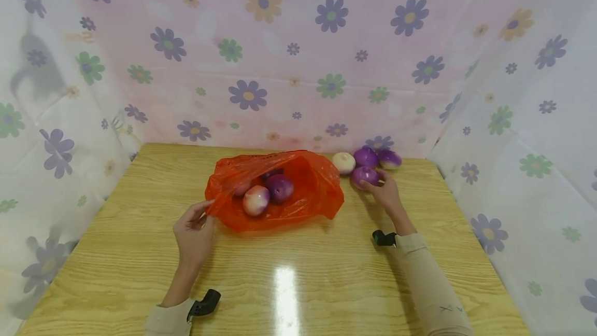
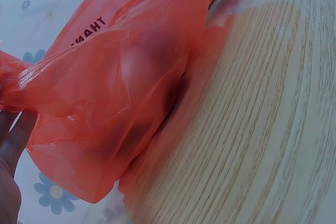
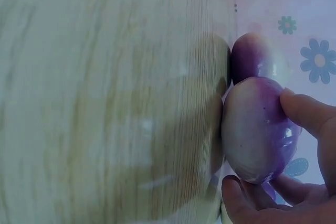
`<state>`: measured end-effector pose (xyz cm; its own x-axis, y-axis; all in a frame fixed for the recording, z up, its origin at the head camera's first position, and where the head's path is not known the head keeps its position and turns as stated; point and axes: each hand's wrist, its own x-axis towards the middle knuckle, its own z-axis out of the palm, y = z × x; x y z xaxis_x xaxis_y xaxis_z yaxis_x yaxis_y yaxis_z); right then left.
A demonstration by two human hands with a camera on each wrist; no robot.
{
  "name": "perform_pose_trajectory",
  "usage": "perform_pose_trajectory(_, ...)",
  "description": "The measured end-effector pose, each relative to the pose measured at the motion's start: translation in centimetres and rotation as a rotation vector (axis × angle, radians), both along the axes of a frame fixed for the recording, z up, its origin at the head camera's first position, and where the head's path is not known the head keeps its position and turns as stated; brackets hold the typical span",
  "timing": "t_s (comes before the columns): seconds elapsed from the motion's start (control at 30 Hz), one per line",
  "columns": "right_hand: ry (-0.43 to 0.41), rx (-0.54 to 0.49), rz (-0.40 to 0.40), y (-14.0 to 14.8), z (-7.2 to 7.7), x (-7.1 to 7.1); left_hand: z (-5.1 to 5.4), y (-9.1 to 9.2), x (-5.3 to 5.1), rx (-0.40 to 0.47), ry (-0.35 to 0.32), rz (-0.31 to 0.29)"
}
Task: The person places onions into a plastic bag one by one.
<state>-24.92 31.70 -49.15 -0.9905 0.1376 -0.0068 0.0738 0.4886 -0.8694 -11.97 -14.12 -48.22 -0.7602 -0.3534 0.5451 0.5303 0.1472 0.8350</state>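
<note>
A red plastic bag [image 1: 322,191] lies on its side with its mouth facing me, several purple-and-white onions [image 1: 256,200] showing inside. My left hand [image 1: 193,232] pinches the bag's left edge between thumb and fingers; the left wrist view shows the bag's thin film [image 2: 100,93] stretching from those fingers, dark round shapes visible through it. To the bag's right, my right hand [image 1: 389,196] grips a glossy purple onion [image 1: 364,177], thumb on one side and fingers on the other. In the right wrist view this onion [image 3: 254,129] shows a whitish underside, near or on the tabletop.
Behind the gripped onion sit a pale onion [image 1: 343,163] and two purple ones, a rounder onion [image 1: 366,157] and another [image 1: 389,159] at its right. They stand near the back edge of the wooden table [image 1: 336,274], against a flower-patterned curtain [image 1: 298,66].
</note>
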Motion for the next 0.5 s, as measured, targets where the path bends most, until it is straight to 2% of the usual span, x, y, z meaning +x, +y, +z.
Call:
perform_pose_trajectory(0.3, 0.041, 0.004, -0.028, -0.21, -0.43, 0.06, 0.10, 0.03, -0.07, 0.002, -0.010, -0.006)
perform_pose_trajectory(0.5, 0.053, -0.023, -0.044, -0.60, -0.17, 0.46, 0.01, -0.01, -0.10, -0.003, -0.015, -0.001)
